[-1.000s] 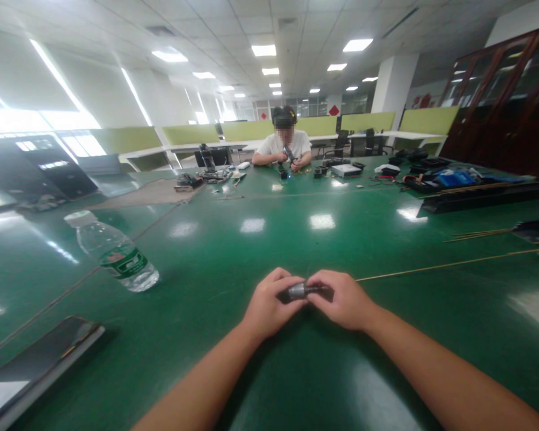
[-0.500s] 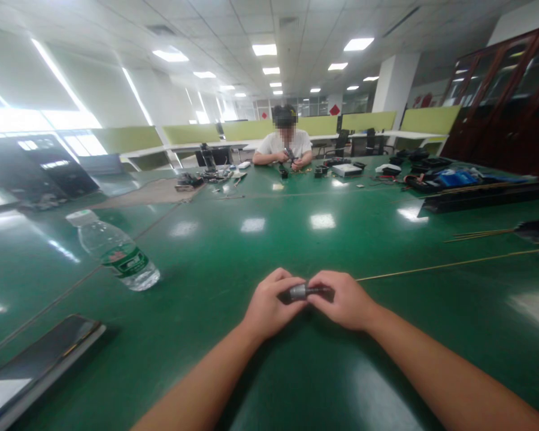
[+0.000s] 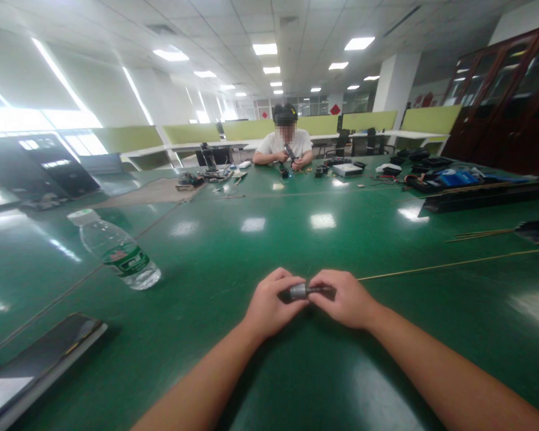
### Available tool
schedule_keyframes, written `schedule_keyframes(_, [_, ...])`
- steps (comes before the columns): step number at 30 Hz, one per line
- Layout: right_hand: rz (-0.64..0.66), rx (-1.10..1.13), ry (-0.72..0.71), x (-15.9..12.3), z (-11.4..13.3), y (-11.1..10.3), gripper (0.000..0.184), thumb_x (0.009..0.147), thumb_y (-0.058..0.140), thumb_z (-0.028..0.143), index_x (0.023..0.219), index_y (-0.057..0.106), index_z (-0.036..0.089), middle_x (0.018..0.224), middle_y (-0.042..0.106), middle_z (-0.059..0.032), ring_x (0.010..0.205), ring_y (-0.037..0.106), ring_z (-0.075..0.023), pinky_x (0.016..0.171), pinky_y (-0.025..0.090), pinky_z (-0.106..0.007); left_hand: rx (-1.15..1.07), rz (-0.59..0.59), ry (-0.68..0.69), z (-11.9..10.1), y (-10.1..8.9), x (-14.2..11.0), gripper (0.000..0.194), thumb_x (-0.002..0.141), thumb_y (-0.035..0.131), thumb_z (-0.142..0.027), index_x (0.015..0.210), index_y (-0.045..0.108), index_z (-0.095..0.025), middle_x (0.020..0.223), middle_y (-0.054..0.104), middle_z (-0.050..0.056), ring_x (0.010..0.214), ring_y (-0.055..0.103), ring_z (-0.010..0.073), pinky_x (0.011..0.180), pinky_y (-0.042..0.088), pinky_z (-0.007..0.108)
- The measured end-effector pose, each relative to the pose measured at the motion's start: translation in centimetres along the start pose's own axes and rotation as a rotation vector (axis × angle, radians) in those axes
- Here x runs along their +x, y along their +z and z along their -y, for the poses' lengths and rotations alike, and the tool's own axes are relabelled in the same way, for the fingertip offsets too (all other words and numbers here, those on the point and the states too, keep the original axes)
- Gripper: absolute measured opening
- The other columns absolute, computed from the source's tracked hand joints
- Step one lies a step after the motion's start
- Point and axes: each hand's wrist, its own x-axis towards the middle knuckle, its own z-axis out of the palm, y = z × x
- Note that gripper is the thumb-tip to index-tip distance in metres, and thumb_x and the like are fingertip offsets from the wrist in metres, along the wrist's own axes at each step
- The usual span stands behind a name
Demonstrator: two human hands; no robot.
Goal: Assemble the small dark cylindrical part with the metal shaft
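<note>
Holding cylinder [image 3: 299, 291]: left hand [image 3: 266, 305], right hand [image 3: 347, 302]; bottle [image 3: 126, 257] well apart.

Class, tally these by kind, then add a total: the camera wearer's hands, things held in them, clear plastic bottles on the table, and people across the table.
Wearer's hands: 2 (left hand, right hand)
Held things: 1 (grey-and-dark cylindrical object, counted as one; its ends are partly hidden)
Clear plastic bottles: 1 (bottle)
People: 1 (seated person)
Total: 5

Head view only; faces forward and down over green table [image 3: 197, 251]; forearms [image 3: 206, 377] close.
</note>
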Motion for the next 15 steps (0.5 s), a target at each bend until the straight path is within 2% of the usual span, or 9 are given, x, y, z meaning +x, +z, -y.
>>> schedule_keyframes(15, [0.024, -0.006, 0.000, 0.00, -0.30, 0.01, 0.010, 0.081, 0.068, 0.017, 0.090, 0.071, 0.020, 0.084, 0.070, -0.0026, 0.074, 0.063, -0.0168, 0.070, 0.048, -0.028, 0.052, -0.005, -0.003, 0.17, -0.11, -0.12, 0.028, 0.075, 0.077, -0.025, 0.102, 0.073, -0.024, 0.095, 0.065, 0.005, 0.088, 0.061, 0.0183, 0.078, 0.050, 0.030])
